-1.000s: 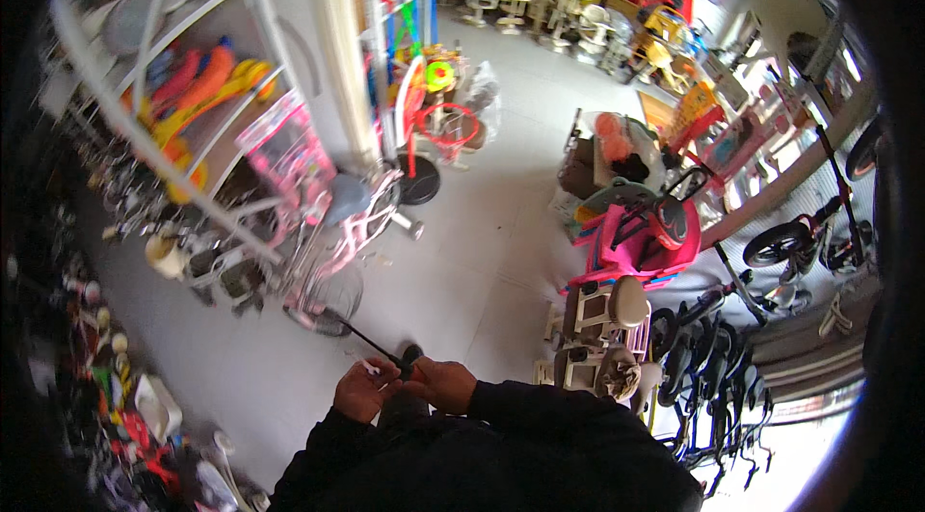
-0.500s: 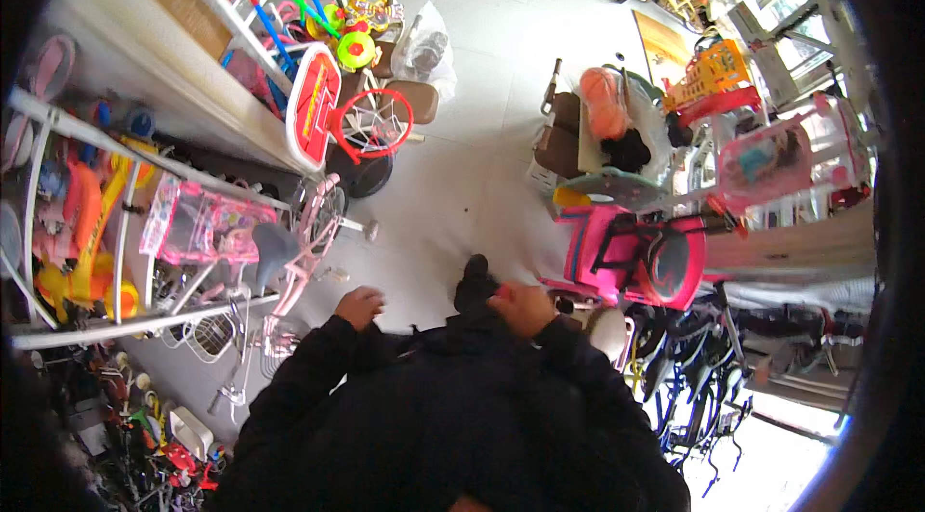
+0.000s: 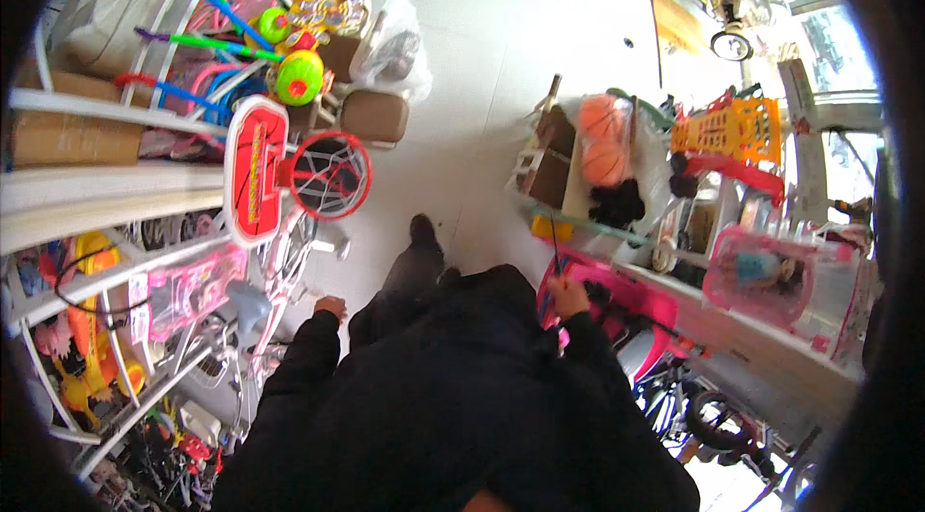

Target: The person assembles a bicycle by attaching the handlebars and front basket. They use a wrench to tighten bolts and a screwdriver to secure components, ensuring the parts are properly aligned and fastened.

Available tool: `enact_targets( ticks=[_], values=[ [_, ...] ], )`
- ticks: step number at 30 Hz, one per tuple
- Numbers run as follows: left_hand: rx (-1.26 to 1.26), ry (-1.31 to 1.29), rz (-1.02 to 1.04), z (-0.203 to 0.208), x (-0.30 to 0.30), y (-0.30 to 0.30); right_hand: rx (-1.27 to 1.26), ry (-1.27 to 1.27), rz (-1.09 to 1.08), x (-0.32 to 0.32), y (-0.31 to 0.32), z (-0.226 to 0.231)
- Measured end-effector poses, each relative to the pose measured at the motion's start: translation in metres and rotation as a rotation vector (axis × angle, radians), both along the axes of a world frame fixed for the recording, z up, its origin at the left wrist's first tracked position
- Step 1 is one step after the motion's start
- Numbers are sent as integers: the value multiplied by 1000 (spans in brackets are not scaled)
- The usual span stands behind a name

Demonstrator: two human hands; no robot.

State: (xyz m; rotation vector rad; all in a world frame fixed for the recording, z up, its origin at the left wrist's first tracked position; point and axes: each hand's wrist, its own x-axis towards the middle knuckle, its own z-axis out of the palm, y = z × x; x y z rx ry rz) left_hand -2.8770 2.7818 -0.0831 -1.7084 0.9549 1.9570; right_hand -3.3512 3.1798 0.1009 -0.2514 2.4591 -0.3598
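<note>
My right hand [image 3: 570,298] is closed around what looks like a screwdriver [image 3: 555,247], a thin dark shaft with a bit of red at the grip. The shaft points away from me, in front of a bright pink plastic seat [image 3: 636,295]. My left hand [image 3: 331,308] hangs low beside a pink child's bicycle [image 3: 281,271], its fingers curled in and nothing visible in them. Both arms are in black sleeves. One dark shoe [image 3: 423,231] is forward on the pale tiled floor [image 3: 462,141].
On the left, a red toy basketball hoop [image 3: 330,175] juts from a white rack beside colourful push toys [image 3: 299,78]. A brown-seated chair [image 3: 374,117] stands behind. To the right are orange balls [image 3: 605,141], an orange basket [image 3: 727,131] and a pink clear case [image 3: 761,271] on shelving.
My view has shifted forward and turned. My left hand has dropped to my side. My right hand has swung outward to the right, and the thin shaft in it now shows. One foot has stepped forward.
</note>
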Motion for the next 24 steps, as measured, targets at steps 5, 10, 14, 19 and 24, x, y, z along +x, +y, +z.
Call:
enact_targets(
  ticks=[5,10,14,19,24],
  values=[
    [-446,148,-221,38,-215,-81,-70,-284,-238,-45,12,-25],
    [-524,321,-341,98,-398,-146,-145,-270,-338,-133,-34,-44],
    [-529,330,-320,122,-484,-202,-269,-213,-457,-233,-103,-73],
    [-464,156,-651,120,-543,-297,-240,-197,-456,-324,-146,-88],
    [-817,-100,-2085,96,-615,-377,-347,-281,-671,-408,-158,-108]
  ],
)
